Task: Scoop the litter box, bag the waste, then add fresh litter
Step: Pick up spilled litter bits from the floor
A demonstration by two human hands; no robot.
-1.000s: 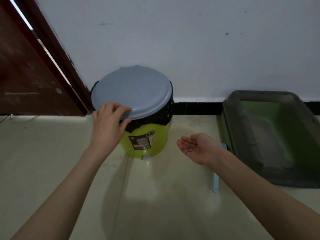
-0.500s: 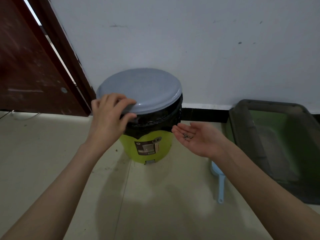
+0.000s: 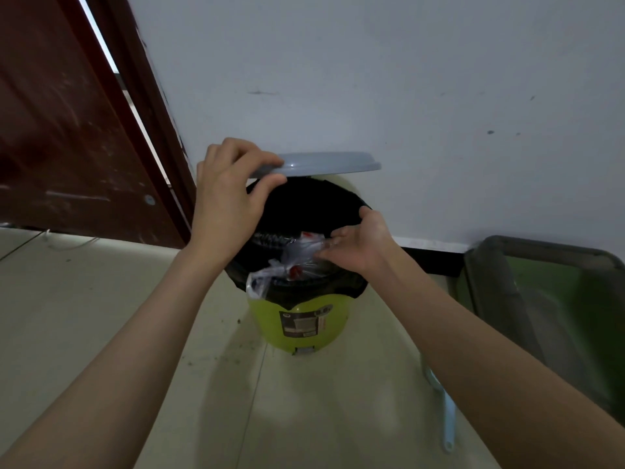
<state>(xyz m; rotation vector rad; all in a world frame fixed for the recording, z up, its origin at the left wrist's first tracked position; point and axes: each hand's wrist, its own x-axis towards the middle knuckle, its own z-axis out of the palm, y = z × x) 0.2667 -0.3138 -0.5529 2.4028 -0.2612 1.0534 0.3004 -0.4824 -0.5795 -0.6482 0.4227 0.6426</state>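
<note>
A dark wooden door [image 3: 67, 130] stands far left; the left hand [image 3: 226, 198] pinches the grey lid [image 3: 321, 162], raised above the green bin [image 3: 301, 319]; the lid looks light and stiff, best held at its rim; the right hand [image 3: 355, 245], fingers relaxed and tipped palm-down, hovers over its black liner [image 3: 304, 204]; the litter box [image 3: 548, 299] sits far right.

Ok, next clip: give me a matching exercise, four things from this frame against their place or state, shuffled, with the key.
Things:
1. grey round plastic lid
2. lime-green plastic bin
3. pale blue plastic scoop
4. dark-rimmed green litter tray

Places or states:
A. lying on the floor
B. against the wall, far right
C. lifted, pinched by the left hand
D. lined with a black bag, open

Pairs: 1-C, 2-D, 3-A, 4-B
</note>
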